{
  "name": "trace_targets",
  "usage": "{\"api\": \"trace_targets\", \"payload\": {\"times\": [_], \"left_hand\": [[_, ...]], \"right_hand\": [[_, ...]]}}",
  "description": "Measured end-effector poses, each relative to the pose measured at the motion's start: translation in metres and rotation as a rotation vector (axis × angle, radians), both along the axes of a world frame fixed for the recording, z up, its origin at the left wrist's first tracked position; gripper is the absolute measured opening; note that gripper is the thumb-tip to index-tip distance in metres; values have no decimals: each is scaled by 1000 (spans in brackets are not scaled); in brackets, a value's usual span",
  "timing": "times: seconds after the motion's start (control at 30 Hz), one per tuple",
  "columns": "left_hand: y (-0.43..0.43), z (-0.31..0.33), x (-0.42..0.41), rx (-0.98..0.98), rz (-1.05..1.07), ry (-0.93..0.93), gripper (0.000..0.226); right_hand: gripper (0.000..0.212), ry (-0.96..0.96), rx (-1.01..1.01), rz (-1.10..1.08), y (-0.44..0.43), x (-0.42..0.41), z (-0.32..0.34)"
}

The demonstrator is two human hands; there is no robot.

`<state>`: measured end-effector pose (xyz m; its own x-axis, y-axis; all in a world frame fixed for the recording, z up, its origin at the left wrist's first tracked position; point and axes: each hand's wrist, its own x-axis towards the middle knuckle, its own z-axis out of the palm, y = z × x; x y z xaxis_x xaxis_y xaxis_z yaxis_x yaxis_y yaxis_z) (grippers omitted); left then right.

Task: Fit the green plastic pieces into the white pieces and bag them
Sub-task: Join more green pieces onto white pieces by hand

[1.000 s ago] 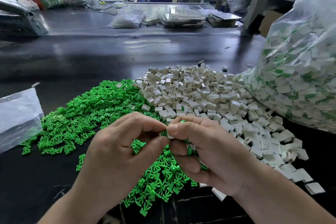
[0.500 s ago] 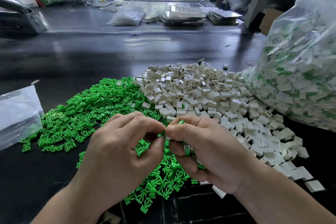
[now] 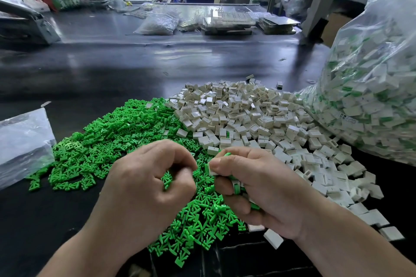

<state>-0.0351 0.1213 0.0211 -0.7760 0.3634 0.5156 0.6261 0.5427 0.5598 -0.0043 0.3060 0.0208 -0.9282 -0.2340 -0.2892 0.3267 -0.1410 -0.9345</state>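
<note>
Right hand (image 3: pixel 258 186): the thumb and forefinger pinch a white piece (image 3: pixel 211 168) at their tips, and a green part shows against it and just above the forefinger. The remaining fingers (image 3: pixel 234 206) are curled under, closed on several more pieces (image 3: pixel 236 186), green and white, held against the palm.

Left hand (image 3: pixel 146 186): the fingers are curled with thumb and forefinger tips nearly meeting, just apart from the right fingertips and not touching the pinched piece. Green shows in the hollow under the forefinger. It cannot be told whether this is gripped or is the pile beneath.

Green pieces (image 3: pixel 108 141): a loose heap on the dark surface (image 3: pixel 112 69), lying under and beyond the left fingers and running below both hands.

White pieces (image 3: pixel 247 119): a loose heap beyond and outboard of the right fingers, touching the green heap along one edge.

Large clear bag (image 3: pixel 371 96): well outboard of the right fingers, filled with white pieces showing green, its base against the white heap.

Small clear bag (image 3: pixel 22 141): lies flat, outboard of the left fingers, beside the green heap.
</note>
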Motion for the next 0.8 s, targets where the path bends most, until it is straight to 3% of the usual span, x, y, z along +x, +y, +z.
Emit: {"api": "trace_targets", "payload": {"times": [0.17, 0.33, 0.47, 0.8], "left_hand": [[1, -7, 0, 166, -117, -431, 32], [0, -14, -6, 452, -204, -802, 27], [2, -17, -6, 444, -186, -813, 21], [5, -21, -6, 463, -112, -727, 30]], "right_hand": [[14, 123, 73, 19, -3, 1, -3], [15, 245, 175, -10, -3, 2, -7], [16, 284, 223, -35, -5, 3, -9], [12, 273, 179, -39, -8, 2, -8]]}}
